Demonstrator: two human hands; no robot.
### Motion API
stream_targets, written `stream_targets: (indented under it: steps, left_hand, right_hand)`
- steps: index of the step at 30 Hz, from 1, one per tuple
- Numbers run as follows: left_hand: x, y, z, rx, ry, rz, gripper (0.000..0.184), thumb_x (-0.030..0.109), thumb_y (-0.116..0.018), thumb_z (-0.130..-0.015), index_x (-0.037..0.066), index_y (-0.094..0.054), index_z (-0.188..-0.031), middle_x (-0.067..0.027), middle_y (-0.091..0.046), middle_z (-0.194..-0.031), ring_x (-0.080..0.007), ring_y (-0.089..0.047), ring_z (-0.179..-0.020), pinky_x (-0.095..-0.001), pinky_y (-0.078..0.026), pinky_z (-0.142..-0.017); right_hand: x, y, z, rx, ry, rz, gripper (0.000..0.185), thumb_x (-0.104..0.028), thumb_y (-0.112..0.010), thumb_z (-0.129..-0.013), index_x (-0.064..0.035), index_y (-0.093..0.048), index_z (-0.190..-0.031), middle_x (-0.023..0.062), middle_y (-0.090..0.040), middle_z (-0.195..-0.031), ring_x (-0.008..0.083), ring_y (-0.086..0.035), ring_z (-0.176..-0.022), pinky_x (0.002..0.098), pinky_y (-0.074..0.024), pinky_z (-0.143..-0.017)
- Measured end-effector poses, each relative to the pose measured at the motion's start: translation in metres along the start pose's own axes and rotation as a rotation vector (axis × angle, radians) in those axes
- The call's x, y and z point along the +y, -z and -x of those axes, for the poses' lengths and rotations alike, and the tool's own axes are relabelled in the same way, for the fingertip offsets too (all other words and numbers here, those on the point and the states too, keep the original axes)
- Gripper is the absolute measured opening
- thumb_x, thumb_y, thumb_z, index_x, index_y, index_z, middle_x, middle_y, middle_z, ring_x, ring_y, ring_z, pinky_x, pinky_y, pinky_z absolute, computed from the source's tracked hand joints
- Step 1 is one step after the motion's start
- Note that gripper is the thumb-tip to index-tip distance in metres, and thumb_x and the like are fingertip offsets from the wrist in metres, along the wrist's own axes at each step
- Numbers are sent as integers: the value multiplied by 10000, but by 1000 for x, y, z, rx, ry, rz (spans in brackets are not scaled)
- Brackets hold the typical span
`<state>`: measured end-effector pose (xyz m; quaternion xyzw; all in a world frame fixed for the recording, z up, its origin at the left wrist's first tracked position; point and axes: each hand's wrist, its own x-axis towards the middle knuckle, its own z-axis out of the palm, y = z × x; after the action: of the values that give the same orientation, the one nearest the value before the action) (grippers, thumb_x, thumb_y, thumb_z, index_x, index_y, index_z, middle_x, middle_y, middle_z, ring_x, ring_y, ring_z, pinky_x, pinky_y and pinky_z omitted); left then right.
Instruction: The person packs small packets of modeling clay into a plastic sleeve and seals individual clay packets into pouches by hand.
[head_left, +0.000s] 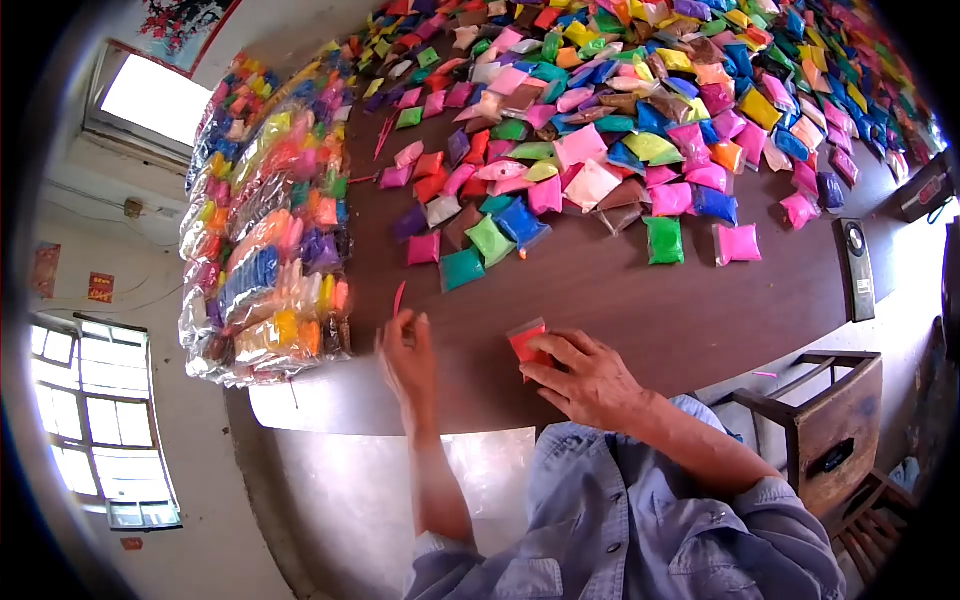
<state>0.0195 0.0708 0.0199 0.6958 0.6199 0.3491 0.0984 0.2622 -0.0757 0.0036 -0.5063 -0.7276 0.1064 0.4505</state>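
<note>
The right hand (590, 380) is clamped on the red packet (525, 339), over the brown table (640, 320); by a hard squeeze, it could be burst. At the left hand (406, 366), fingers curled, a pink strip (399, 297) is seen, grip unclear; if loosely pinched, it could be dropped. Beyond, piled packets (582, 147) could be scattered by overreaching.

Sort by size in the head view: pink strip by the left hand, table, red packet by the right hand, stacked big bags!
1. Table
2. Stacked big bags
3. Red packet, partly hidden
4. Pink strip
</note>
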Motion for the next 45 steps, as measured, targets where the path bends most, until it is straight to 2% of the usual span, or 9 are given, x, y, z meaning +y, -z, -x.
stream_targets:
  steps: [2,5,8,12,16,19,22,43,45]
  left_hand:
    - [-31,-3,-24,59,-231,-336,219,223,-780,-922,25,-733,-1002,-134,-702,-1005,-342,-676,-846,-450,-538,-773]
    - [-65,-10,-42,-48,-88,-218,207,216,-758,-928,32,-727,-1020,-146,-700,-991,-365,-674,-888,-463,-531,-801]
    - [-83,-9,-49,-52,-184,-257,175,200,-718,-957,37,-723,-1022,-162,-697,-943,-365,-678,-873,-464,-528,-788]
    - [-30,3,-24,-136,-137,-198,148,182,-690,-981,38,-723,-987,-176,-702,-909,-365,-682,-834,-454,-533,-755]
    - [29,6,37,-479,-23,72,118,157,-675,-994,42,-699,-987,-176,-719,-922,-355,-711,-811,-434,-543,-691]
    - [61,4,68,-449,-248,161,104,145,-704,-976,44,-685,-990,-165,-720,-899,-365,-717,-796,-441,-543,-676]
    - [48,-4,71,-386,-290,12,93,129,-725,-960,49,-680,-977,-156,-723,-885,-380,-710,-774,-439,-546,-662]
    - [71,-19,47,-395,-394,50,57,155,-725,-956,100,-716,-948,-100,-720,-880,-369,-696,-754,-460,-555,-642]
    - [77,-15,57,-439,-391,78,48,147,-725,-952,100,-718,-944,-103,-718,-878,-362,-695,-746,-455,-555,-644]
  right_hand:
    - [1,-1,0,21,12,1,341,-99,-812,-798,-130,-723,-1125,58,-605,-1280,302,-639,-1113,414,-600,-876]
    - [5,-3,3,20,5,16,302,-85,-774,-805,-122,-709,-1098,55,-601,-1254,289,-637,-1108,413,-597,-874]
    - [7,-2,5,2,-7,33,303,-70,-755,-803,-122,-709,-1098,51,-604,-1255,285,-641,-1097,403,-600,-866]
    - [7,-4,7,21,1,36,322,-65,-742,-805,-123,-716,-1121,35,-620,-1254,269,-654,-1057,377,-605,-830]
    - [7,-3,10,-7,11,32,339,-70,-737,-808,-126,-722,-1142,21,-630,-1249,260,-661,-1037,368,-612,-802]
    - [4,1,11,-57,0,62,333,-81,-730,-820,-129,-725,-1150,12,-631,-1250,257,-664,-1039,361,-615,-776]
    - [5,-1,13,-52,6,74,304,-91,-722,-841,-132,-727,-1142,5,-630,-1243,252,-670,-1028,353,-614,-749]
    - [4,1,12,-69,9,48,231,-95,-715,-819,-115,-726,-1049,10,-655,-1185,231,-662,-988,342,-605,-751]
    - [6,-4,13,-11,24,29,359,-48,-751,-741,-156,-747,-1083,6,-679,-1228,221,-686,-964,324,-611,-755]
